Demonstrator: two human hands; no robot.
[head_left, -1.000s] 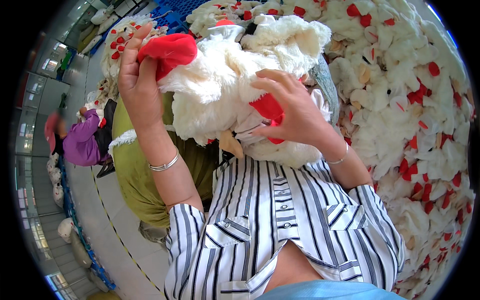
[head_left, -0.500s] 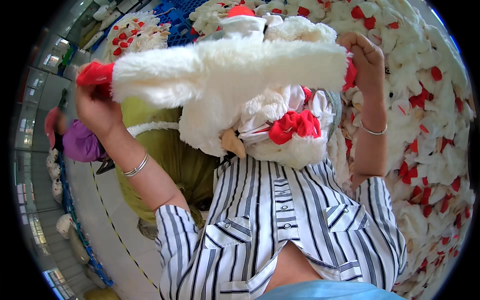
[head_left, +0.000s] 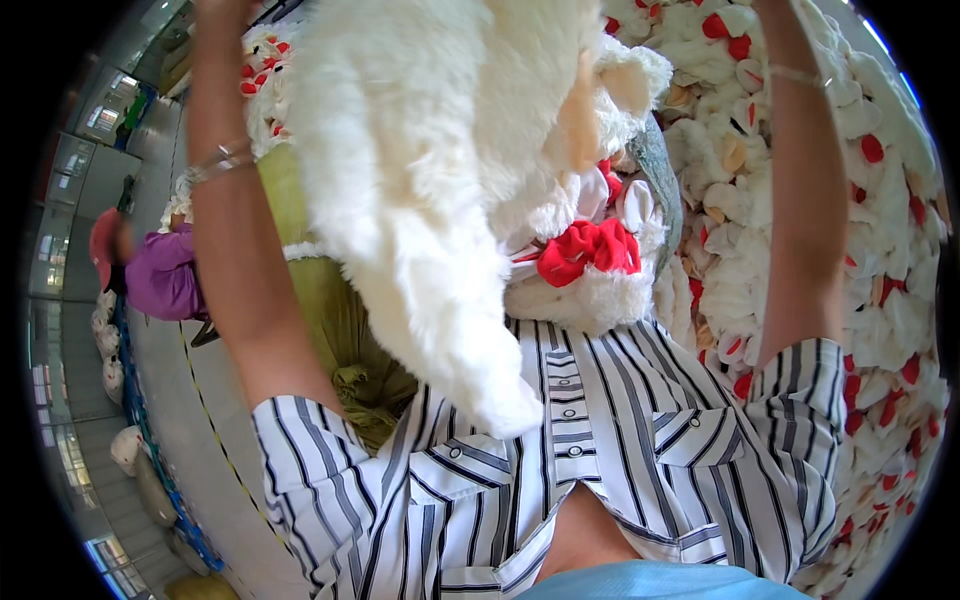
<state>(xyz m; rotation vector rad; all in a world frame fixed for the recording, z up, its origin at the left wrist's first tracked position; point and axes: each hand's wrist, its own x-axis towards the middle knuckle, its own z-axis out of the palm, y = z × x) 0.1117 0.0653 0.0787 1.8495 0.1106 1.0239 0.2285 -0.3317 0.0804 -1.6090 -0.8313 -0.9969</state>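
Both my forearms reach up past the top edge of the picture, so my left hand and my right hand are out of sight. Between the arms hangs a large piece of white plush fur (head_left: 420, 130), limp like an unstuffed toy skin. Its lower end tapers to a point in front of my striped shirt (head_left: 600, 420). What holds it at the top is cut off. Behind it, against my front, rests a bundle of white plush pieces (head_left: 570, 305) with a red bow-like piece (head_left: 590, 252) on it.
A heap of white plush pieces with red parts (head_left: 890, 400) spreads along the right side. An olive-green sack (head_left: 340, 320) stands left of my lap. A person in purple (head_left: 165, 275) with a red cap is at the far left. Black-and-yellow tape (head_left: 215, 430) marks the floor.
Both arms have risen and stretched away, taking my hands out of the picture. The white plush, earlier spread level by its red ends, now hangs down and covers more of the view.
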